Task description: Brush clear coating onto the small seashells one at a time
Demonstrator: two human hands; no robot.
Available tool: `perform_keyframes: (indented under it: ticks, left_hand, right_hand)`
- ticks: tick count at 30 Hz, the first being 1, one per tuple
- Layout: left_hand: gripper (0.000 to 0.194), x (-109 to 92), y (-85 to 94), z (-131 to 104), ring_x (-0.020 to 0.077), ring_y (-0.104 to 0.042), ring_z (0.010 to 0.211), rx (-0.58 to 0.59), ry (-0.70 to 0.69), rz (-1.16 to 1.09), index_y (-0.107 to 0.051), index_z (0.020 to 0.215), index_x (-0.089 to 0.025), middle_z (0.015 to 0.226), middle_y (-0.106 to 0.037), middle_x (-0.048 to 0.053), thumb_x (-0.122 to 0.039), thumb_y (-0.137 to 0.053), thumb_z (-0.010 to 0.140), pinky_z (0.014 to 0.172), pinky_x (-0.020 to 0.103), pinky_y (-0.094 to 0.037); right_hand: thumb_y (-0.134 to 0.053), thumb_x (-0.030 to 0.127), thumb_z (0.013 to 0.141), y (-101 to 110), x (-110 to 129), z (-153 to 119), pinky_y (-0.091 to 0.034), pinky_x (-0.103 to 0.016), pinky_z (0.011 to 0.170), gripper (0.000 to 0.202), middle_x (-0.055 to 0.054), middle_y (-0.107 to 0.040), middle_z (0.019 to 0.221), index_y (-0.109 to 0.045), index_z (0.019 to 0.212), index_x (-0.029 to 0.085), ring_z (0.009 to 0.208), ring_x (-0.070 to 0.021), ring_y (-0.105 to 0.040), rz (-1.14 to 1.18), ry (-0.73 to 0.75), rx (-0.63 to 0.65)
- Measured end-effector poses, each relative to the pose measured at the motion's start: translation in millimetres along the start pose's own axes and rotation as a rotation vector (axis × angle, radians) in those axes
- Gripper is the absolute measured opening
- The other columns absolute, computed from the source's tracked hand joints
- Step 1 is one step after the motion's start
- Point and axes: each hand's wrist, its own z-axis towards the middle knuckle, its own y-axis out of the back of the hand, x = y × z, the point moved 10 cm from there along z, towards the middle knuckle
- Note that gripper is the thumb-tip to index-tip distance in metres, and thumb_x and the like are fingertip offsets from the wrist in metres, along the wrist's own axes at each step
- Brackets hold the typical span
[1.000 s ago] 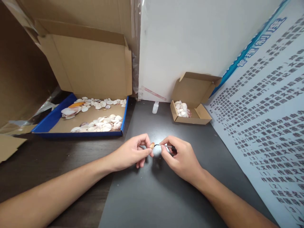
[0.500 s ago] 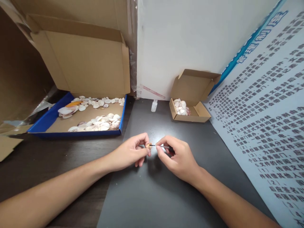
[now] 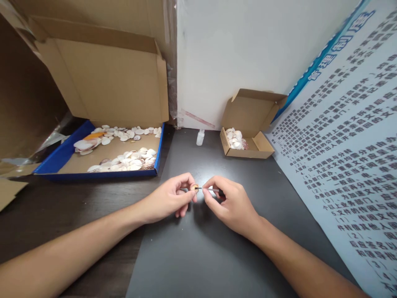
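Note:
Between its thumb and fingertips, my left hand [image 3: 173, 198] pinches a small yellowish-brown shell [image 3: 194, 187], mostly covered by the fingers. My right hand [image 3: 231, 203] is closed around a thin brush [image 3: 214, 190] with a dark tip and a black end. The brush lies almost level and points left, its tip at the shell's face. Both hands are held above the dark grey mat [image 3: 192, 260]. Beyond them stands a small clear glass bottle [image 3: 200, 137] with whitish contents.
To the left, an open blue-rimmed cardboard box [image 3: 102, 175] holds many white shells [image 3: 133, 160] and an orange piece [image 3: 94, 135]. A smaller open carton [image 3: 249, 154] with shells stands at the back right. A printed sheet [image 3: 350, 165] leans along the right side.
The shell is turned slightly, so more of its face shows. The brush tip stays at it, and both hands have barely moved. The whole view has shifted a little.

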Motion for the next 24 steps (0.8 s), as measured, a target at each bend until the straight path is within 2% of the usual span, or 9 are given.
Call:
perform_keyframes:
  ticks: [3,6,9,14,20,24]
  left_hand:
    - [0.022,2.1,0.1,0.6,0.0039,-0.05,0.044,0.0,0.011,0.009,-0.047,0.084,-0.019,0.076,-0.06,-0.004,-0.038,-0.057,0.091,0.043,0.018,-0.04]
    - [0.021,2.6,-0.3,0.8,0.0039,-0.05,0.045,-0.001,0.013,0.006,-0.046,0.084,-0.02,0.076,-0.06,-0.005,-0.036,-0.058,0.09,0.044,0.018,-0.039]
    - [0.021,2.7,-0.3,0.8,0.0044,-0.05,0.046,-0.005,0.018,0.01,-0.047,0.085,-0.019,0.076,-0.061,-0.004,-0.035,-0.06,0.089,0.045,0.018,-0.038]
    - [0.022,0.0,2.6,1.5,0.0049,-0.049,0.048,-0.025,0.028,0.017,-0.049,0.083,-0.018,0.075,-0.061,-0.003,-0.037,-0.062,0.087,0.049,0.019,-0.037]
    - [0.031,-3.2,3.4,2.3,0.0067,-0.048,0.053,-0.025,0.003,-0.044,-0.05,0.077,-0.018,0.07,-0.057,-0.004,-0.043,-0.067,0.082,0.05,0.02,-0.036]
    - [0.03,-1.2,3.9,3.1,0.0067,-0.048,0.053,-0.029,0.002,-0.063,-0.052,0.078,-0.017,0.072,-0.06,-0.003,-0.042,-0.069,0.081,0.051,0.02,-0.036]
  right_hand:
    - [-0.058,0.021,0.083,3.4,-8.1,0.1,-0.035,-0.023,0.054,0.006,0.004,-0.052,0.06,-0.06,0.078,0.02,0.052,-0.0112,-0.045,-0.07,-0.073,-0.039]
    - [-0.058,0.021,0.083,5.1,-2.1,-0.9,-0.036,-0.023,0.053,0.006,0.004,-0.052,0.06,-0.06,0.077,0.019,0.051,-0.0106,-0.045,-0.016,-0.035,-0.071]
    - [-0.056,0.019,0.083,1.6,3.2,-2.1,-0.036,-0.022,0.052,0.006,0.004,-0.052,0.06,-0.06,0.079,0.019,0.051,-0.0102,-0.045,0.036,0.001,-0.048]
    - [-0.057,0.018,0.081,5.7,-5.9,-1.3,-0.036,-0.022,0.051,0.003,0.006,-0.05,0.059,-0.057,0.078,0.02,0.048,-0.0096,-0.043,-0.008,-0.06,-0.072]
    - [-0.055,0.016,0.082,5.1,7.0,-2.3,-0.036,-0.022,0.051,0.005,0.005,-0.049,0.062,-0.056,0.082,0.02,0.051,-0.0102,-0.042,0.066,0.047,-0.068]
    - [-0.055,0.015,0.082,5.2,3.4,-1.2,-0.035,-0.022,0.052,0.006,0.005,-0.048,0.062,-0.055,0.081,0.02,0.051,-0.0101,-0.041,0.006,0.021,-0.068]
